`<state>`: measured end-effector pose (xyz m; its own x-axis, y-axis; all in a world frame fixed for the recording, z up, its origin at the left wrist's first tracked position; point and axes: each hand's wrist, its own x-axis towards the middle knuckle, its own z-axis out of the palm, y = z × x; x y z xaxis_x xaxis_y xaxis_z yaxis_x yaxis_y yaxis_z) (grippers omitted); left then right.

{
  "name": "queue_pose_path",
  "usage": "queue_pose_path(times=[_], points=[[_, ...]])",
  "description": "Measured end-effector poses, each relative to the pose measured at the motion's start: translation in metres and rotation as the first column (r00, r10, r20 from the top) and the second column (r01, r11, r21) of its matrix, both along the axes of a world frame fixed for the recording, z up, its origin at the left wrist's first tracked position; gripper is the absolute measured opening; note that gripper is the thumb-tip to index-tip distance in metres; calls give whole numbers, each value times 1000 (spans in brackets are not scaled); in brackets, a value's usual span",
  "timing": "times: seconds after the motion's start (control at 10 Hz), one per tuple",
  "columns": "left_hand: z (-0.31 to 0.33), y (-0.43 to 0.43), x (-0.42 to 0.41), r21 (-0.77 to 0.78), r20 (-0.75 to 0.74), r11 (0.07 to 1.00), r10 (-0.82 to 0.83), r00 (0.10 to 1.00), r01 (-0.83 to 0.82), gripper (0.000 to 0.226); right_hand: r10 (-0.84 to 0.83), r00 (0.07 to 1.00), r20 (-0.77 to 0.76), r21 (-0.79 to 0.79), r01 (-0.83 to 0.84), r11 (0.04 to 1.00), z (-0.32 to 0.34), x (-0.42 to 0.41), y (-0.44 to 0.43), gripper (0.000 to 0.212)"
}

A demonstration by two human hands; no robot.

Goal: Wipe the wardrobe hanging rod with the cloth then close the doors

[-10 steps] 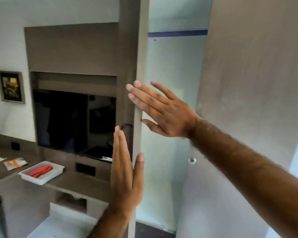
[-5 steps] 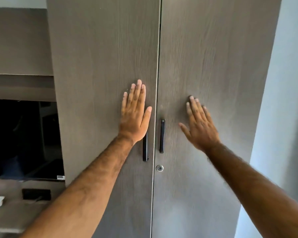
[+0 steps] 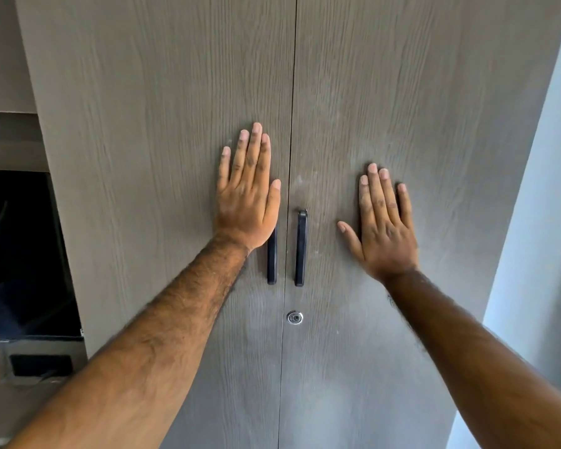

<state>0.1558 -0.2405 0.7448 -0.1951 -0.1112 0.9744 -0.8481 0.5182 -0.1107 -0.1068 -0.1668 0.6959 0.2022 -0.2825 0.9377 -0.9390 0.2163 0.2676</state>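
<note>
With the two wardrobe doors meeting along a thin centre seam, nothing behind them can be seen from the head camera: the hanging rod is hidden, and no cloth is in view. The left hand [image 3: 246, 196] lies flat on the left door [image 3: 149, 157], fingers straight and together, its grip spread wide and clamped on nothing; its heel covers the top of the left handle [image 3: 271, 264], a dark vertical bar beside the seam. The right hand [image 3: 382, 228] presses flat on the right door [image 3: 434, 124], thumb splayed toward the right handle [image 3: 301, 247], near it but not touching, its grip likewise spread and holding nothing. A round metal lock [image 3: 294, 317] sits below the handles on the right door, just beside the seam. Both doors run past the frame's top and bottom. At far left a dark screen [image 3: 20, 254] is cut off by the edge, with a blurred bench [image 3: 0, 358] beneath it. No writing is legible anywhere.
</note>
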Motion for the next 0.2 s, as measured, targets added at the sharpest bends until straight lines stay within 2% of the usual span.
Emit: queue_pose_path(times=[0.1,0.2], points=[[2,5,2,2,9,1000,16,1000,-16,69,39,999,9,40,-39,998,1,14,13,78],[3,9,0,23,1,999,48,999,-48,70,290,951,108,87,-300,950,18,14,39,71]])
